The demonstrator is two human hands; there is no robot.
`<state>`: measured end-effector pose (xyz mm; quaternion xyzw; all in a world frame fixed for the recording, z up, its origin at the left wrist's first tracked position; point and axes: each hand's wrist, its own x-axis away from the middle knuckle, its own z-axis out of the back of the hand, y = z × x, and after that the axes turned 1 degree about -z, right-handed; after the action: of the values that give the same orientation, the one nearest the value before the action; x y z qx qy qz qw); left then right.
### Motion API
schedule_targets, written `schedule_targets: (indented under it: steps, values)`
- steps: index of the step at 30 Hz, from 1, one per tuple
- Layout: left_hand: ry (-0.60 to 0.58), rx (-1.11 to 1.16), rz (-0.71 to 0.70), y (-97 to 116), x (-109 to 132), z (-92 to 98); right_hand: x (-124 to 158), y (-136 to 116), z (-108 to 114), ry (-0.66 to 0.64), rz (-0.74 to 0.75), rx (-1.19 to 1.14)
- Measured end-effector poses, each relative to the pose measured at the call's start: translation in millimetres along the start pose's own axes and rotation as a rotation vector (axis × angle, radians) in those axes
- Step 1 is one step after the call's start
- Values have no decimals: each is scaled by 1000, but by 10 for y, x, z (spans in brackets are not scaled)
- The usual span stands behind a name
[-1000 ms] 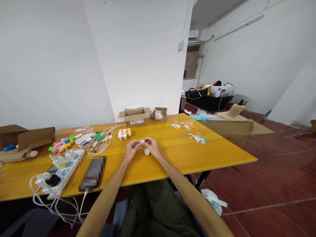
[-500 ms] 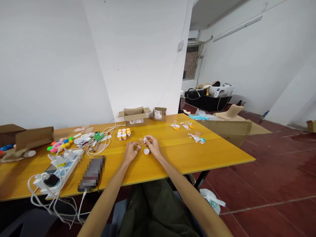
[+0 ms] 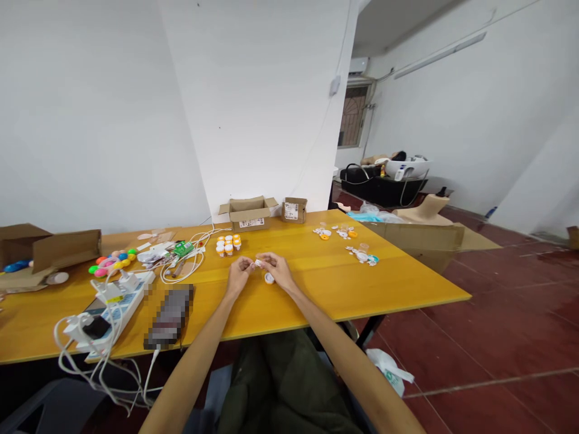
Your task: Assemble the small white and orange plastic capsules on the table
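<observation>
Over the table, my left hand [image 3: 239, 276] and my right hand [image 3: 277, 271] are brought close together, fingertips pinched. A small white plastic piece [image 3: 258, 263] shows at the fingertips of my right hand. My left fingers are closed on another small pale piece, partly hidden by the fingers. Just beneath my right hand a round white cap-like part [image 3: 269, 278] rests on the table. Beyond my left hand stands a block of small white containers with orange tops [image 3: 228, 245], grouped in rows.
Loose white, orange and teal parts [image 3: 362, 254] lie in small piles on the table's right side. Two cardboard boxes [image 3: 248, 222] stand by the wall. To the left are a phone [image 3: 170, 316], a power strip [image 3: 120, 313], tangled cables and colourful plastic balls [image 3: 113, 263].
My hands have drawn closer together, bringing the small white pieces near each other. The ring seen between the hands earlier is no longer distinct. The view has shifted slightly.
</observation>
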<state>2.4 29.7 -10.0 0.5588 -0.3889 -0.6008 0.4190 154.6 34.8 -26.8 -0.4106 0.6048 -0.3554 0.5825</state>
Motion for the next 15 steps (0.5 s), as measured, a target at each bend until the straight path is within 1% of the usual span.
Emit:
schedule_targets:
  steps: [4, 8, 15]
  values:
    - [-15, 62, 31, 44, 18, 5, 3, 11, -22, -15, -8, -18]
    - [-32, 90, 32, 81, 30, 7, 7, -25, -15, -26, -2, 9]
    - [-82, 122, 59, 142, 40, -20, 9, -105, 15, 23, -2, -17]
